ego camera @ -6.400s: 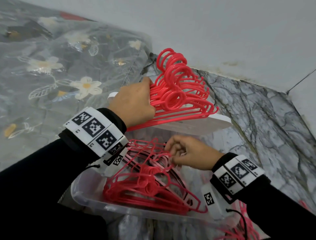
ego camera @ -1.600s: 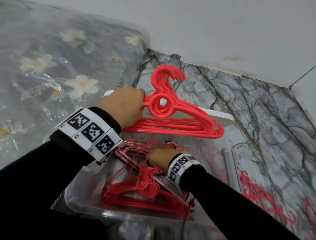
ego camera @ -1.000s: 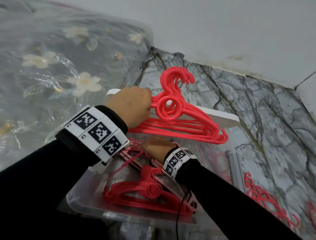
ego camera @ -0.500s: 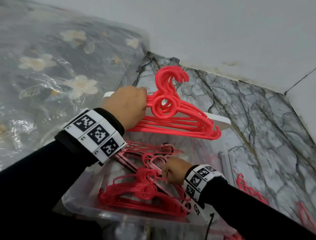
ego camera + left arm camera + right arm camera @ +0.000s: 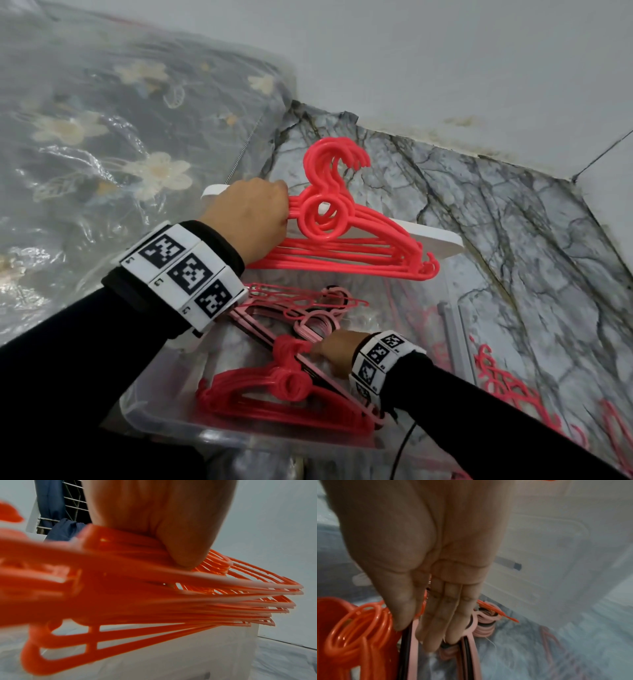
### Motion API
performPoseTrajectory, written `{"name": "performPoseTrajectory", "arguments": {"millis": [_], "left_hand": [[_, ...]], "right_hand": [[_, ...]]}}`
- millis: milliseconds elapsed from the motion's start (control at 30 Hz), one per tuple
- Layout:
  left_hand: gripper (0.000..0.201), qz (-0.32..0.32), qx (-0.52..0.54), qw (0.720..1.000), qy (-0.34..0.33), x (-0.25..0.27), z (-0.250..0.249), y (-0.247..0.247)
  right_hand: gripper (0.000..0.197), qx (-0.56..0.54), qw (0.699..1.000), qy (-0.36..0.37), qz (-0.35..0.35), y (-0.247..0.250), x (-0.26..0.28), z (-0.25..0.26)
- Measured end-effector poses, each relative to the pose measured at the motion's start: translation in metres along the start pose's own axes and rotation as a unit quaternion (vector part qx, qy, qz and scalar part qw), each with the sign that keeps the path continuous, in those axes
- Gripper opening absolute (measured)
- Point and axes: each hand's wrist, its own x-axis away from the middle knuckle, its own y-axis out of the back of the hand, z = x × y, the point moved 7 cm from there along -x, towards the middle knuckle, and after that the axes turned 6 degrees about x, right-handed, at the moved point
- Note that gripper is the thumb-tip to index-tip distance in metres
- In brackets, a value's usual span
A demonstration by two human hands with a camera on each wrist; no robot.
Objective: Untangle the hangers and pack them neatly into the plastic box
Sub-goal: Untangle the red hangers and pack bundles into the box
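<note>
While the left hand (image 5: 251, 219) grips a tidy bunch of red hangers (image 5: 346, 240) above the plastic box (image 5: 161, 407), the right hand (image 5: 334, 349) is down inside it, fingers straight and pressed on the pink hangers (image 5: 471, 627). Looks roughly halfway: one neat red stack (image 5: 284, 397) already sits in the box, but the held bunch and a loose tangle (image 5: 507, 387) on the floor right of the box still need packing.

Your right hand (image 5: 423, 555) reaches down with straight fingers (image 5: 433, 635) onto pink hangers (image 5: 471, 649); red hangers (image 5: 354, 631) lie left, the clear box wall (image 5: 556, 547) right.
</note>
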Motion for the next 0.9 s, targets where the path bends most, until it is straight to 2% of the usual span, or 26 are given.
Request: {"name": "performPoseTrajectory", "arguments": {"millis": [67, 167, 267, 333, 400, 467, 500, 633, 800, 900], "left_hand": [[0.011, -0.001, 0.006, 1.0, -0.002, 0.0, 0.0, 0.0], [0.002, -0.004, 0.021, 1.0, 0.004, 0.002, 0.003, 0.001], [0.006, -0.011, 0.029, 0.999, 0.013, 0.002, 0.008, 0.001], [0.008, -0.017, 0.033, 0.999, 0.017, 0.001, 0.011, 0.002], [0.009, -0.02, 0.033, 0.999, 0.016, 0.0, 0.011, 0.002], [0.009, -0.02, 0.035, 0.999, 0.014, 0.0, 0.012, 0.001], [0.007, -0.02, 0.036, 0.999, 0.014, 0.0, 0.013, 0.001], [0.004, -0.017, 0.028, 0.999, 0.017, -0.001, 0.015, -0.001], [0.004, -0.016, 0.037, 0.999, 0.022, 0.0, 0.016, -0.002], [0.004, -0.027, 0.068, 0.997, 0.024, -0.001, 0.015, 0.002]], "right_hand": [[0.036, 0.02, 0.999, -0.009, -0.032, 0.008, -0.006, -0.004], [0.034, 0.014, 0.984, -0.064, -0.163, 0.037, -0.012, -0.031], [0.037, 0.003, 0.968, -0.099, -0.231, 0.049, -0.022, -0.054], [0.037, 0.002, 0.963, -0.115, -0.242, 0.047, -0.03, -0.059], [0.044, 0.009, 0.968, -0.134, -0.212, 0.036, -0.04, -0.058], [0.053, 0.063, 0.972, -0.145, -0.174, 0.026, -0.05, -0.053], [0.054, 0.064, 0.971, -0.151, -0.175, 0.025, -0.054, -0.052], [0.042, 0.042, 0.961, -0.145, -0.233, 0.03, -0.055, -0.052], [0.032, -0.016, 0.929, -0.175, -0.325, 0.055, -0.028, -0.075], [0.031, -0.048, 0.909, -0.138, -0.389, 0.086, 0.004, -0.079]]}}
